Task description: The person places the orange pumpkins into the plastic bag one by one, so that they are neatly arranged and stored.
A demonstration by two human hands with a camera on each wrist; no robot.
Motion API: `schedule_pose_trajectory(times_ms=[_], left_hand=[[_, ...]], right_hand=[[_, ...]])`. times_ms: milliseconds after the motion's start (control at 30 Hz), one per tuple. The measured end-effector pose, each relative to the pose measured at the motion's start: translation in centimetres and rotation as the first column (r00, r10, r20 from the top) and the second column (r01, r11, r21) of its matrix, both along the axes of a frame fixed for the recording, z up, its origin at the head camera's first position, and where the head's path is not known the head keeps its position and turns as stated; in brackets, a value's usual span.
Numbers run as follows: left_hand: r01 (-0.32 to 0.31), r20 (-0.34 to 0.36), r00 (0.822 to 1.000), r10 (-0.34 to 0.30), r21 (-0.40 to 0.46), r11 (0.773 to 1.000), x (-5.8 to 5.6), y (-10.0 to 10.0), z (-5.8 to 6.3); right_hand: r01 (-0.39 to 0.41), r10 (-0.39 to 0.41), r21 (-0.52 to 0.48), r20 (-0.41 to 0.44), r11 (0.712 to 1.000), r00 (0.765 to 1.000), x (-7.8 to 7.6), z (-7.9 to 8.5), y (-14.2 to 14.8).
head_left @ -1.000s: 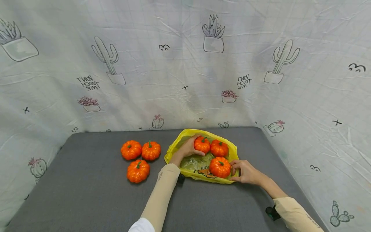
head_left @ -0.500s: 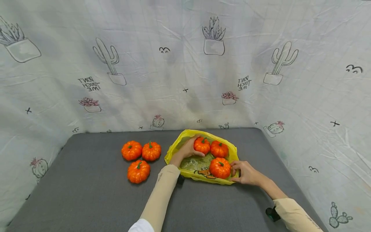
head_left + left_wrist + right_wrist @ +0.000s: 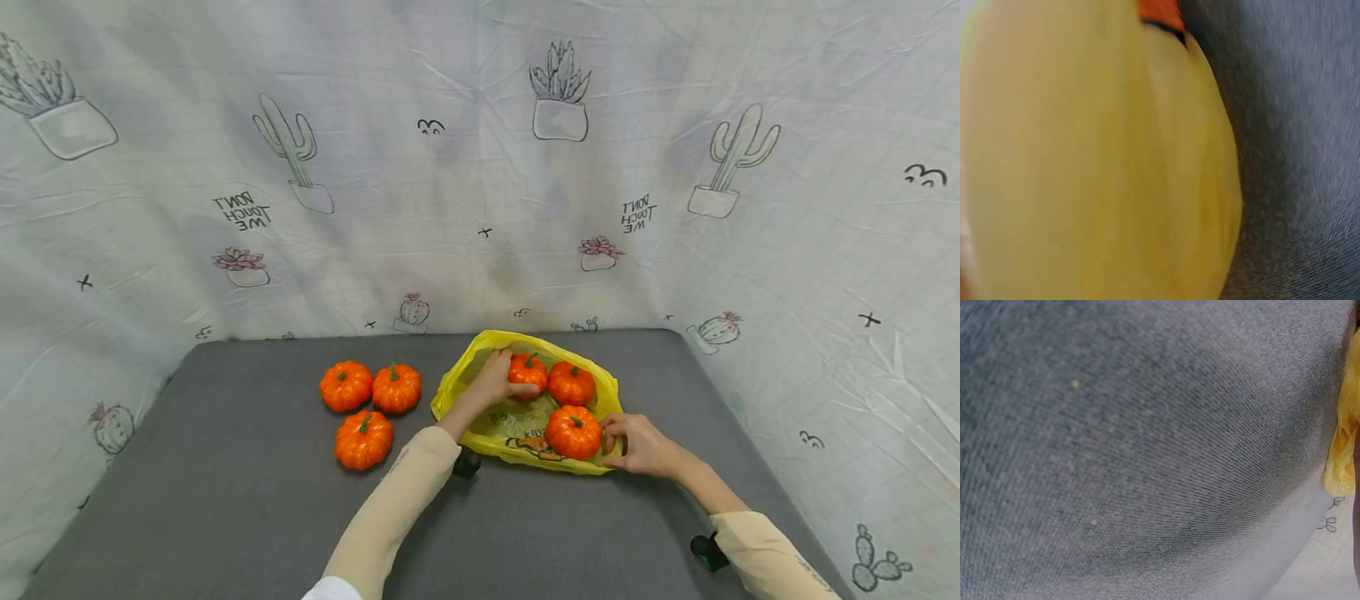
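A yellow plastic bag (image 3: 450, 392) lies on the grey table, its mouth spread wide. Inside are three small orange pumpkins with green stems. My left hand (image 3: 491, 382) reaches into the bag and holds the back-left pumpkin (image 3: 529, 372), thumb across its front and fingers at its far left side. Beside it sits a second pumpkin (image 3: 572, 384), and a third pumpkin (image 3: 573, 432) lies nearer the front. My right hand (image 3: 643, 446) pinches the bag's right edge. The bag's yellow side (image 3: 1097, 162) fills much of the left wrist view, hiding the left fingers.
Three more pumpkins, a left one (image 3: 346, 387), a right one (image 3: 397, 388) and a front one (image 3: 363, 440), stand grouped on the table (image 3: 225, 500) left of the bag. A printed white cloth (image 3: 450, 183) hangs around the table's back and sides.
My left thumb has shifted up across the pumpkin's front, and the left forearm has swung outward to the left. The right hand keeps its hold on the bag. The view shifts slightly.
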State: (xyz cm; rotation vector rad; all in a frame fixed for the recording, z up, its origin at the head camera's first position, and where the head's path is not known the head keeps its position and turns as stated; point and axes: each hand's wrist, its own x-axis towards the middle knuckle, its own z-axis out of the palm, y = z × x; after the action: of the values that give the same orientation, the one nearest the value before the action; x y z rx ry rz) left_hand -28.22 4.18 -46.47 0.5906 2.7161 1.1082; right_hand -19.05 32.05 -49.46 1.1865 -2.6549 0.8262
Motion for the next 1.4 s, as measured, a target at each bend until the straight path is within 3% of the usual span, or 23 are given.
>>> schedule_pose_trajectory(times_ms=[200, 333, 467, 667, 900, 1100, 1233, 1400], left_hand=[[-0.026, -0.038, 0.999, 0.028, 0.048, 0.998, 1.4, -0.7, 1.2], [0.006, -0.038, 0.999, 0.001, 0.175, 0.985, 2.0, -1.5, 1.9], [0.077, 0.011, 0.996, -0.086, 0.347, 0.935, 2.3, -2.2, 2.4], [0.161, -0.019, 0.984, -0.176, 0.501, 0.850, 3.2, -3.3, 3.4], [0.205, -0.053, 0.976, -0.210, 0.541, 0.816, 4.9, -4.7, 4.5], [0.218, -0.011, 0.966, -0.257, 0.561, 0.798, 6.4, -5.6, 5.5], [0.257, -0.001, 0.947, -0.320, 0.600, 0.757, 7.1, -6.1, 5.4], [0.328, -0.017, 0.911, -0.411, 0.635, 0.700, 7.9, -6.7, 5.4]], right_hand=[[0.003, -0.003, -0.003, 0.011, 1.000, 1.000, 0.1, 0.1, 0.1], [0.000, 0.000, -0.014, 0.006, 1.000, 1.000, 0.2, 0.3, 0.1], [-0.004, 0.004, -0.014, 0.002, 1.000, 1.000, 0.1, 0.3, 0.1], [0.007, -0.006, -0.016, 0.013, 1.000, 1.000, 0.0, 0.2, 0.2], [0.023, -0.022, -0.009, 0.038, 1.000, 0.999, -0.2, 0.1, 0.3], [0.028, -0.027, -0.016, 0.055, 0.999, 0.998, -0.2, 0.2, 0.3], [0.029, -0.028, -0.020, 0.055, 0.999, 0.998, -0.1, 0.2, 0.3], [0.042, -0.041, -0.011, 0.053, 0.999, 0.998, 0.0, 0.3, 0.3]])
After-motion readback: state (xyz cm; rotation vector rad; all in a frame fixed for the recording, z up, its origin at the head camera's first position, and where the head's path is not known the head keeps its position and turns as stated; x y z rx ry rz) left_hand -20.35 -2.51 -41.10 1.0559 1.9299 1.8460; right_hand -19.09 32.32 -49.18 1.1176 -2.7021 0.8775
